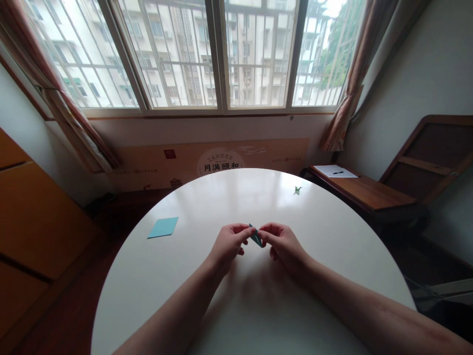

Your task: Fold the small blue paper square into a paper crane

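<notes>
My left hand [229, 242] and my right hand [283, 243] meet over the middle of a round white table [332, 246]. Between their fingertips is a small folded piece of teal paper [255, 237], pinched from both sides, narrow and pointed. Both hands have their fingers curled and pressed on it, just above the tabletop. A flat light-blue paper sheet [163, 227] lies on the table to the left of my left hand. A tiny green folded paper figure [297, 190] stands farther back on the right.
A wooden side table [369, 190] at the right carries a white sheet [334, 171] and a pen [338, 172]. A wooden cabinet [33, 222] stands at the left. Barred windows and curtains fill the back wall, above a printed cardboard panel [218, 160].
</notes>
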`<state>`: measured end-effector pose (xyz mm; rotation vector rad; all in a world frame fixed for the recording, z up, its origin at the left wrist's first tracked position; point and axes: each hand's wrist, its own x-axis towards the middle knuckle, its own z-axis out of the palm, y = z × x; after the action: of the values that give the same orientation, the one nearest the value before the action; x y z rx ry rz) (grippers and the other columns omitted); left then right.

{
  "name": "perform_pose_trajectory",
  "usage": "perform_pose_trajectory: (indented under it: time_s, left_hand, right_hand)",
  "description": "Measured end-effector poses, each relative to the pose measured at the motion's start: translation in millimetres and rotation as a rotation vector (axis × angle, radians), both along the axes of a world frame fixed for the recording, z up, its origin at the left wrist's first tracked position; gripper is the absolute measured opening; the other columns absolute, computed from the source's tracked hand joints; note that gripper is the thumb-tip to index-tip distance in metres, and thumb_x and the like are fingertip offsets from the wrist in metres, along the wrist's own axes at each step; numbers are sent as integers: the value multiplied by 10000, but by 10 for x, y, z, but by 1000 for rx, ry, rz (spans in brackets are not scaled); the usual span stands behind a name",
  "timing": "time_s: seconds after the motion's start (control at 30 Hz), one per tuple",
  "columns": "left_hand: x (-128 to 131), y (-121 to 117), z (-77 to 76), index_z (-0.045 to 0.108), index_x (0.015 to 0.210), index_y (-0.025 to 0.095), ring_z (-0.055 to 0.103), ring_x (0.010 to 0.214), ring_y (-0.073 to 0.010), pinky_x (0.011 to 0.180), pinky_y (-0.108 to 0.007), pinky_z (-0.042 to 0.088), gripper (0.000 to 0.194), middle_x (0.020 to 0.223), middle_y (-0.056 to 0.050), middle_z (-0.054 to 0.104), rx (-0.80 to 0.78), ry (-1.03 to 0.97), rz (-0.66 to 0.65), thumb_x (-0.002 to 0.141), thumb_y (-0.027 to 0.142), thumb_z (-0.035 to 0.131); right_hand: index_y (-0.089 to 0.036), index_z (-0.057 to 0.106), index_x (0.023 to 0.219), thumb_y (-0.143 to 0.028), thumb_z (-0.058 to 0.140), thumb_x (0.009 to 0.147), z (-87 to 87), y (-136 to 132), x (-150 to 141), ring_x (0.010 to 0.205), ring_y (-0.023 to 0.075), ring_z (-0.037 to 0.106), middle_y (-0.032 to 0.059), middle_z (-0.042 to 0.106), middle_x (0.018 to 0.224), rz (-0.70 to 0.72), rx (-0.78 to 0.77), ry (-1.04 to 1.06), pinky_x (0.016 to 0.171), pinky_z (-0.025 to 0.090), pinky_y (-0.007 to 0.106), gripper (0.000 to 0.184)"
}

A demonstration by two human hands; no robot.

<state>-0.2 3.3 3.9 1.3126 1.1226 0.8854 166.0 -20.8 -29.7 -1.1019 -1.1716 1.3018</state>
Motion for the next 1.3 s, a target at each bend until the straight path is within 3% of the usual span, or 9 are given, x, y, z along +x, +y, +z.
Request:
perform_pose_trajectory:
  time_s: [0.27, 0.53, 0.87, 1.1, 1.3]
  left_hand:
    - [-15, 10, -3, 737, 781, 138, 472, 638, -139, 489, -198, 327, 365, 653, -25, 579, -25, -16, 18, 680, 487, 777]
    - [34, -32, -13, 755, 780, 130, 478, 655, -147, 470, -198, 331, 326, 684, -47, 622, -17, 5, -13, 699, 445, 780]
    - [19, -8, -8, 698, 669, 137, 462, 629, -139, 473, -196, 341, 382, 612, -21, 554, 1, -15, 13, 673, 505, 803]
    - [23, 8, -23, 743, 751, 135, 488, 655, -151, 440, -186, 344, 369, 668, -44, 597, 22, 2, -29, 713, 500, 786]
    - [37, 11, -26, 746, 722, 132, 465, 595, -140, 425, -200, 358, 347, 591, -20, 558, 83, 9, 3, 714, 478, 773]
  right_hand:
    - [-138, 734, 898, -484, 763, 767, 32, -20, 0, 493, 74, 463, 2, 614, 691, 0, -15, 17, 395, 364, 183, 371]
    - [-133, 701, 795, -493, 775, 768, -31, 22, 13, 439, 49, 402, -11, 595, 623, -19, 29, 1, 387, 298, 179, 368]
    - [-140, 718, 879, -523, 764, 775, -4, 0, 26, 593, 135, 595, 44, 662, 722, 61, -7, -20, 389, 390, 177, 400]
    - [-149, 660, 797, -491, 785, 743, 33, -4, 23, 653, 153, 607, 35, 616, 698, -6, -48, 46, 375, 351, 158, 367]
    - [-149, 668, 823, -446, 812, 722, 52, -8, 38, 677, 150, 591, 43, 626, 744, 16, -75, 100, 381, 336, 160, 346]
